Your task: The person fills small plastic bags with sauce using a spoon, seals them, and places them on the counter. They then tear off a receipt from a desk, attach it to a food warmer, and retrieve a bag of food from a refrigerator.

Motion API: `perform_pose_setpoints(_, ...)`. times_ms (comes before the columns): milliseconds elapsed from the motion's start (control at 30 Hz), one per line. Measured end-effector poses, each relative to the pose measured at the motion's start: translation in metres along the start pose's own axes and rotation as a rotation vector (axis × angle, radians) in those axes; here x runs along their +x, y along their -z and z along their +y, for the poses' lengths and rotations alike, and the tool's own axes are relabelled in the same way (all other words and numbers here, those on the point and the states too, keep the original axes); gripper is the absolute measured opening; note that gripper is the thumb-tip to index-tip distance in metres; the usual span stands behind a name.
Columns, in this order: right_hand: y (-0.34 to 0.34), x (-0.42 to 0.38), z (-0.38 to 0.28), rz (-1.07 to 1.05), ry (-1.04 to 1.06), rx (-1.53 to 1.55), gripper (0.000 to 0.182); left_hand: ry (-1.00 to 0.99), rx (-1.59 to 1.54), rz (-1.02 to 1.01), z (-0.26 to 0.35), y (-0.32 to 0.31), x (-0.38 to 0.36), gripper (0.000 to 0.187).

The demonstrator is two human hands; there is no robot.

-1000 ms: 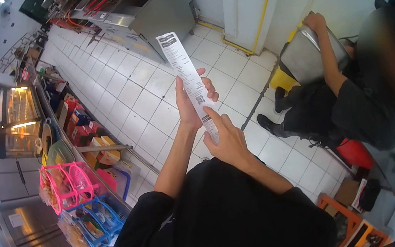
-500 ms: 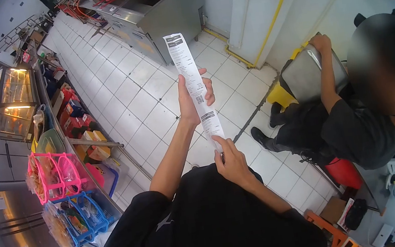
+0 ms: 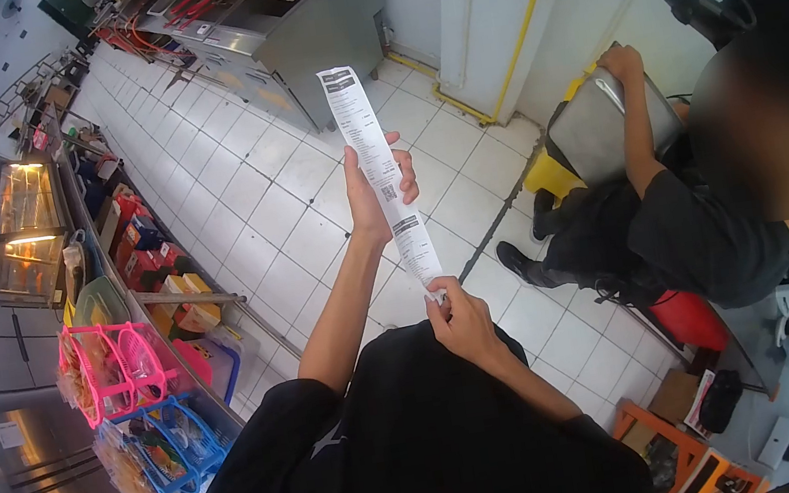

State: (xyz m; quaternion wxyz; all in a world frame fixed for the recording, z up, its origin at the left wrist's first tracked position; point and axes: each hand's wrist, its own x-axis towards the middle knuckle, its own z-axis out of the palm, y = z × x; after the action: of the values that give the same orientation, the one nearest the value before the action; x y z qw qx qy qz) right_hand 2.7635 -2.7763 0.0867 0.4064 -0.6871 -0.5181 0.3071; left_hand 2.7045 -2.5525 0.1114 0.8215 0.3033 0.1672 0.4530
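Observation:
A long printed paper receipt point(image 3: 361, 135) is stretched out in front of my chest, with dark header bands and a square code on it. My left hand point(image 3: 369, 195) grips it around the middle, thumb on one side and fingers curled round the other edge. At the receipt's lower end, my right hand point(image 3: 462, 320) pinches the paper between thumb and fingers. The bottom tip is partly hidden behind those fingers.
On the right, a person in dark clothes point(image 3: 710, 232) has a hand on a metal lid point(image 3: 605, 126). Pink point(image 3: 115, 372) and blue baskets point(image 3: 161, 451) of packets stand at left, near a lit food warmer point(image 3: 25, 238). A steel fryer counter point(image 3: 307, 57) is ahead.
My right hand has closed more tightly on the receipt's lower end, and the paper there looks bunched. The view has shifted slightly; the person at right has moved their head.

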Motion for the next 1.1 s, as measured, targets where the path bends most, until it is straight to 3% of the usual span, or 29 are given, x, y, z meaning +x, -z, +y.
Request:
perform_pose_setpoints(333, -0.0019, -0.0006, 0.0047, 0.035, -0.004, -0.001, 0.016, -0.012, 0.030, -0.008, -0.0024, 0.0048, 0.0001, 0.065)
perform_pose_setpoints(400, -0.0046, 0.0004, 0.0070, 0.126, 0.078, 0.001, 0.014, -0.012, 0.035, -0.007, -0.0036, 0.0069, -0.0006, 0.065)
perform_pose_setpoints(1100, -0.0057, -0.0015, 0.0058, 0.126, 0.047, -0.035, 0.011, 0.003, 0.060, 0.002, -0.0037, 0.0028, -0.0048, 0.071)
